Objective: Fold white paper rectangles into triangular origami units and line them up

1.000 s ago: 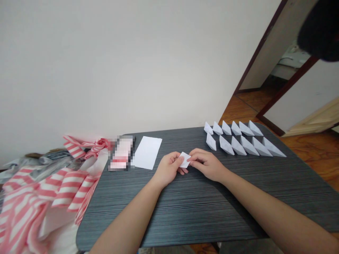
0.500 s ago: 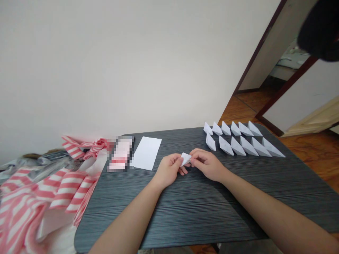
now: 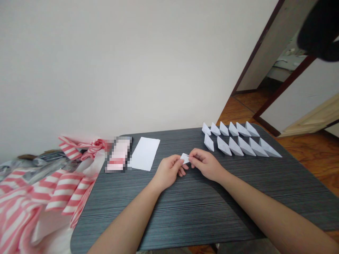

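My left hand (image 3: pixel 167 171) and my right hand (image 3: pixel 206 164) meet over the middle of the dark striped table (image 3: pixel 185 208). Both pinch one small folded white paper piece (image 3: pixel 185 158) between thumbs and fingertips, just above the tabletop. Most of the piece is hidden by my fingers. To the far right, several finished white folded paper shapes (image 3: pixel 238 141) stand in two rows. A flat white paper sheet (image 3: pixel 144 153) lies to the left of my hands.
A blurred pink and white packet (image 3: pixel 118 155) lies beside the sheet. Pink-and-white striped cloth (image 3: pixel 39 197) spills over the table's left edge. A white wall runs behind the table. A doorway and orange wooden floor (image 3: pixel 312 148) are at the right.
My fingers have folded the paper piece smaller and narrower between both hands. The view has shifted slightly, and the hands stay at the same spot.
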`<state>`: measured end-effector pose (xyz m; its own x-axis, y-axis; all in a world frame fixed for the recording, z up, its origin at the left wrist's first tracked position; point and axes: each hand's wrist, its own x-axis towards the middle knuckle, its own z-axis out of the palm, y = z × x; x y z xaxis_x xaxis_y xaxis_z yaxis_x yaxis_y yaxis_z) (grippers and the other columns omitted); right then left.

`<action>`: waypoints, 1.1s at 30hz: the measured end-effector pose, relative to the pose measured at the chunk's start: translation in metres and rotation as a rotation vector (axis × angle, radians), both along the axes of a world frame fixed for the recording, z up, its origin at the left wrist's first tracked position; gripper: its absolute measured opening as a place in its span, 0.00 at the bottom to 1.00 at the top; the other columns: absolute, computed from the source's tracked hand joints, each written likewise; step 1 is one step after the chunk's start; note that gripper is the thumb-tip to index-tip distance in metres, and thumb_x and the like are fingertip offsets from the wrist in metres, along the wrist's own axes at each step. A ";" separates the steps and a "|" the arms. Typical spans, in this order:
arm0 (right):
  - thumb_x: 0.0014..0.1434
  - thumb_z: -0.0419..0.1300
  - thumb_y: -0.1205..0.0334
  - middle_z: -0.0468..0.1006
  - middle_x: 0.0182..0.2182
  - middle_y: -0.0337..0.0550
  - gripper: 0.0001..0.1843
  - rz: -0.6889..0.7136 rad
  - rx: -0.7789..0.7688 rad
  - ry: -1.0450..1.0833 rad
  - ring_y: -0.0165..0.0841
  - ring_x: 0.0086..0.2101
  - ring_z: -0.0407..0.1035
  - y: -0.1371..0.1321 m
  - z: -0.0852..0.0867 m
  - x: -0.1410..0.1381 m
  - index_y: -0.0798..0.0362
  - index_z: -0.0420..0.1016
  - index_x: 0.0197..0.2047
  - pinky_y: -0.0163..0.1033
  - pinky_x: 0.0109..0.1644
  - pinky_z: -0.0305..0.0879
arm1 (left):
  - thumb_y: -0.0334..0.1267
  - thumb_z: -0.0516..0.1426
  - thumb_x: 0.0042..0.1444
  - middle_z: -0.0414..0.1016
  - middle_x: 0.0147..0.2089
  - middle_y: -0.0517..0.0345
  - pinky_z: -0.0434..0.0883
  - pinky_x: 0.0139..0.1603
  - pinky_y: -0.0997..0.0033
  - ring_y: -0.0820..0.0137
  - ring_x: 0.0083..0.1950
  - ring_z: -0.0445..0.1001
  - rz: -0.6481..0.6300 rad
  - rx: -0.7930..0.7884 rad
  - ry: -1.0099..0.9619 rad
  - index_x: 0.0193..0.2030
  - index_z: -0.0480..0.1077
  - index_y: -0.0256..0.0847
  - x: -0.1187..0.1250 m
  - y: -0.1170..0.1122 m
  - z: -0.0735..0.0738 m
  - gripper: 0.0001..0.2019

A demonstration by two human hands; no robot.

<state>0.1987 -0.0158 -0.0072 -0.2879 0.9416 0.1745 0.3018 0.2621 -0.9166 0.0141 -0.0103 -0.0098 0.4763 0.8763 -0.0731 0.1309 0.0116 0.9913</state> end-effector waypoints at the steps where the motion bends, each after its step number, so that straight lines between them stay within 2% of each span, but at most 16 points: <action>1: 0.61 0.53 0.62 0.67 0.24 0.37 0.07 -0.006 -0.003 -0.001 0.29 0.26 0.64 0.000 0.000 0.000 0.54 0.67 0.32 0.35 0.32 0.60 | 0.45 0.47 0.61 0.74 0.32 0.52 0.69 0.27 0.74 0.75 0.25 0.71 -0.008 0.016 0.009 0.39 0.69 0.34 0.000 0.000 0.000 0.16; 6: 0.62 0.52 0.61 0.68 0.23 0.36 0.07 -0.042 -0.032 0.057 0.28 0.26 0.63 0.001 -0.002 0.001 0.53 0.65 0.32 0.35 0.33 0.60 | 0.41 0.54 0.56 0.74 0.33 0.55 0.70 0.30 0.74 0.75 0.27 0.71 -0.068 0.100 0.063 0.48 0.67 0.38 0.000 -0.004 0.005 0.14; 9: 0.62 0.52 0.61 0.68 0.25 0.37 0.08 -0.037 -0.029 0.070 0.29 0.26 0.63 0.001 -0.002 0.001 0.53 0.65 0.32 0.35 0.33 0.60 | 0.42 0.51 0.59 0.74 0.33 0.55 0.69 0.29 0.74 0.75 0.26 0.70 -0.063 0.122 0.092 0.45 0.69 0.37 0.000 -0.004 0.007 0.13; 13: 0.61 0.53 0.62 0.68 0.26 0.38 0.08 -0.016 -0.005 0.059 0.29 0.27 0.64 0.000 -0.001 0.001 0.53 0.65 0.30 0.35 0.34 0.61 | 0.44 0.47 0.61 0.73 0.28 0.54 0.69 0.28 0.74 0.74 0.25 0.70 -0.050 0.070 0.088 0.41 0.70 0.35 -0.001 -0.003 0.006 0.16; 20: 0.61 0.53 0.62 0.68 0.26 0.38 0.07 -0.017 0.007 0.065 0.29 0.27 0.63 -0.001 -0.001 0.000 0.53 0.65 0.30 0.35 0.34 0.60 | 0.46 0.47 0.60 0.74 0.27 0.53 0.69 0.29 0.73 0.73 0.25 0.71 -0.045 0.004 0.057 0.40 0.70 0.34 -0.001 -0.001 0.001 0.18; 28: 0.60 0.54 0.62 0.68 0.27 0.39 0.08 0.007 -0.001 0.052 0.29 0.27 0.64 -0.001 -0.002 -0.001 0.54 0.66 0.30 0.36 0.34 0.62 | 0.46 0.50 0.59 0.75 0.28 0.52 0.68 0.28 0.74 0.74 0.25 0.71 -0.056 -0.013 0.036 0.39 0.71 0.33 -0.001 -0.001 0.006 0.17; 30: 0.60 0.54 0.60 0.68 0.27 0.38 0.05 0.008 -0.038 0.107 0.28 0.26 0.65 -0.001 -0.003 -0.002 0.53 0.65 0.34 0.35 0.32 0.62 | 0.46 0.50 0.59 0.74 0.26 0.52 0.68 0.28 0.74 0.74 0.25 0.70 -0.060 -0.020 0.029 0.37 0.72 0.33 -0.001 -0.001 0.006 0.17; 33: 0.60 0.54 0.58 0.68 0.26 0.36 0.08 -0.017 -0.093 0.143 0.27 0.22 0.64 -0.001 -0.005 -0.003 0.52 0.64 0.41 0.33 0.27 0.61 | 0.45 0.49 0.59 0.75 0.27 0.52 0.68 0.27 0.74 0.74 0.24 0.70 -0.051 -0.036 0.001 0.36 0.71 0.33 -0.002 -0.001 0.006 0.17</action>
